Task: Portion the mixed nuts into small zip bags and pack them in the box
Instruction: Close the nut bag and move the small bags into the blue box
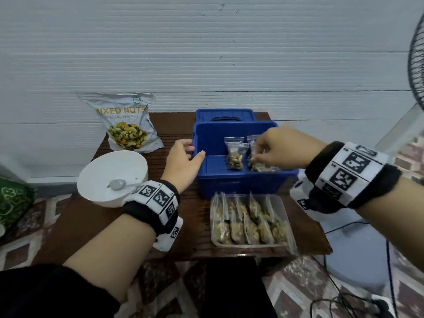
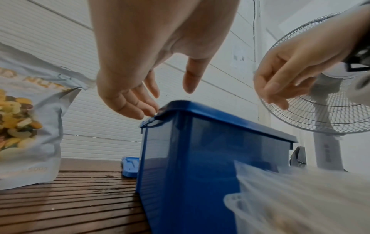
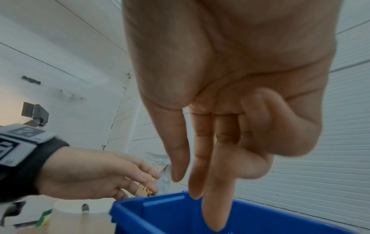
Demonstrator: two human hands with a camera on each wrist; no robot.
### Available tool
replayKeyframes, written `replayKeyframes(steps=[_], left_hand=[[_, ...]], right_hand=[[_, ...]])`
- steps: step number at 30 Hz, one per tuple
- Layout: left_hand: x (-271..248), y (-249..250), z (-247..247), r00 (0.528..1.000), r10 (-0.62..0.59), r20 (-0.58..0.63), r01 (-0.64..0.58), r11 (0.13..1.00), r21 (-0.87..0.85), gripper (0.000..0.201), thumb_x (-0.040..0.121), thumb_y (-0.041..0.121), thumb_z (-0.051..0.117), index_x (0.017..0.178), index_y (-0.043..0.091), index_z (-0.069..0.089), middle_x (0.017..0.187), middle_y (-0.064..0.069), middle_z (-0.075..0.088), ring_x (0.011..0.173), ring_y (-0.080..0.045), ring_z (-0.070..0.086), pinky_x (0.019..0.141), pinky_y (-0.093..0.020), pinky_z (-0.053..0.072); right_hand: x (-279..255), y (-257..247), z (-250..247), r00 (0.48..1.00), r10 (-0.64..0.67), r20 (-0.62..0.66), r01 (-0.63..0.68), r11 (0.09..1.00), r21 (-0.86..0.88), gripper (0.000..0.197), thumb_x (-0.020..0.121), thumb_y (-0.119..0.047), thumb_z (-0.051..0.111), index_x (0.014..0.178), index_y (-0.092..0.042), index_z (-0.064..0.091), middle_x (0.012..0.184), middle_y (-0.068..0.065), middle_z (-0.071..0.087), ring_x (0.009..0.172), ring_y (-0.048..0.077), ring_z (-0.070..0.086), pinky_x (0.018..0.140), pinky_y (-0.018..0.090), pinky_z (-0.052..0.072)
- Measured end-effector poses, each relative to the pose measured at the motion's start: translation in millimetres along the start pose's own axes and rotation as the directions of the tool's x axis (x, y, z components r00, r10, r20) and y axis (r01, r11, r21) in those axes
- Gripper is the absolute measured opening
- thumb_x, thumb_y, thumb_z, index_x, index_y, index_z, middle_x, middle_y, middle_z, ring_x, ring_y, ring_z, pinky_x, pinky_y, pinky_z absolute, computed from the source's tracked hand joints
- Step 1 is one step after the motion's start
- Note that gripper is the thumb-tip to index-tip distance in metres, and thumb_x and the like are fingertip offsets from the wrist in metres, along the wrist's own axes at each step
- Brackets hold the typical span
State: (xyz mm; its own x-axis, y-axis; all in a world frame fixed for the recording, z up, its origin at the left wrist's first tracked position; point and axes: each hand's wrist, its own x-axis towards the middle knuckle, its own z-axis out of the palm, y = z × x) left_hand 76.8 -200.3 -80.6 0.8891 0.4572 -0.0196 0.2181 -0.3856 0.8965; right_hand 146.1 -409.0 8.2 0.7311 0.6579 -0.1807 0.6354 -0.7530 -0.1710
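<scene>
While left hand (image 1: 183, 154) steadies, box (image 1: 241, 184) rim

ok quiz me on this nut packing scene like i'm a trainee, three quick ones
1. True or false: the blue box already holds small zip bags of nuts.
2. What lies in the white bowl? A) a spoon B) a knife C) a zip bag
3. Fill in: the filled bags not yet packed stand in a clear ____ in front of the box.

Key:
1. True: one zip bag stands inside, and the right hand reaches in at another.
2. A, the spoon.
3. Tray: the clear plastic tray. Meanwhile the left hand rests on the box's left rim.
</scene>
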Motion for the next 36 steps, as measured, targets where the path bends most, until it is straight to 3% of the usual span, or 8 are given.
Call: replayKeyframes(steps=[6,10,17,22,25,29,32,36], left_hand=[[-26.4,1.7,9.8,0.998,0.055,-0.038,-0.051,0.994,0.1,0.044,0.091,0.028,0.062,0.129,0.012,0.045,0.125,-0.002,0.051,0.119,-0.018,0.049,0.105,-0.035,0.04],[-45.9,5.6,15.4,0.993,0.099,-0.064,-0.085,0.979,0.186,0.045,0.09,0.029,0.062,0.13,0.014,0.047,0.131,-0.004,0.049,0.125,-0.022,0.045,0.107,-0.045,0.037],[-87.3,14.6,31.9,0.981,0.19,0.024,-0.187,0.922,0.338,0.04,0.091,0.034,0.06,0.129,0.024,0.05,0.133,0.001,0.046,0.13,-0.021,0.034,0.106,-0.04,0.027],[-109.4,14.9,50.1,0.936,0.26,0.239,-0.323,0.904,0.281,0.02,0.088,0.035,0.066,0.104,0.039,0.055,0.117,0.012,0.055,0.119,-0.016,0.045,0.103,-0.04,0.032],[-119.4,16.6,61.1,0.893,0.279,0.354,-0.386,0.878,0.282,0.017,0.086,0.035,0.068,0.094,0.043,0.056,0.108,0.017,0.056,0.113,-0.013,0.051,0.1,-0.043,0.035],[-124.8,15.9,68.6,0.89,0.285,0.356,-0.394,0.875,0.283,0.016,0.084,0.036,0.069,0.096,0.039,0.06,0.111,0.014,0.062,0.111,-0.011,0.054,0.102,-0.042,0.036],[-124.4,17.6,67.9,0.862,0.327,0.387,-0.425,0.883,0.201,0.021,0.085,0.031,0.07,0.106,0.032,0.066,0.111,0.012,0.064,0.11,-0.011,0.055,0.102,-0.035,0.039],[-122.0,23.4,66.5,0.849,0.377,0.37,-0.436,0.896,0.089,0.028,0.085,0.03,0.071,0.112,0.032,0.066,0.11,0.015,0.065,0.109,-0.005,0.056,0.101,-0.034,0.043]], right_hand=[[-59.8,6.8,48.8,0.981,0.196,0.004,-0.196,0.98,0.018,0.032,0.09,-0.039,0.06,0.069,-0.014,0.058,0.066,0.0,0.057,0.062,0.015,0.054,0.053,0.026,0.036],[-83.9,8.3,74.8,0.958,0.285,0.02,-0.285,0.958,-0.011,0.042,0.09,-0.044,0.054,0.06,-0.017,0.044,0.063,0.0,0.05,0.057,0.015,0.05,0.053,0.028,0.038],[-105.5,-1.5,97.7,0.935,0.354,0.003,-0.353,0.932,0.081,0.045,0.092,-0.039,0.049,0.056,-0.017,0.033,0.057,0.0,0.037,0.051,0.016,0.039,0.046,0.027,0.027],[-104.6,-8.6,104.2,0.922,0.386,-0.013,-0.381,0.915,0.136,0.031,0.09,-0.025,0.051,0.063,-0.017,0.038,0.074,0.004,0.049,0.082,0.029,0.058,0.065,0.033,0.041],[-107.8,-13.0,101.2,0.919,0.395,0.001,-0.391,0.908,0.153,0.023,0.088,-0.025,0.054,0.07,-0.016,0.042,0.084,0.006,0.051,0.088,0.029,0.059,0.069,0.033,0.042],[-114.1,-15.0,96.8,0.922,0.387,0.034,-0.385,0.901,0.2,0.014,0.087,-0.022,0.056,0.086,-0.008,0.054,0.091,0.008,0.057,0.086,0.026,0.057,0.072,0.033,0.045],[-116.9,-13.4,90.7,0.924,0.38,-0.039,-0.351,0.885,0.305,0.02,0.088,-0.021,0.057,0.097,-0.005,0.066,0.099,0.011,0.065,0.093,0.027,0.062,0.079,0.034,0.051],[-118.4,-14.9,81.1,0.929,0.326,-0.174,-0.243,0.894,0.377,0.017,0.089,-0.026,0.06,0.095,-0.012,0.068,0.089,0.001,0.061,0.086,0.018,0.056,0.072,0.027,0.04]])
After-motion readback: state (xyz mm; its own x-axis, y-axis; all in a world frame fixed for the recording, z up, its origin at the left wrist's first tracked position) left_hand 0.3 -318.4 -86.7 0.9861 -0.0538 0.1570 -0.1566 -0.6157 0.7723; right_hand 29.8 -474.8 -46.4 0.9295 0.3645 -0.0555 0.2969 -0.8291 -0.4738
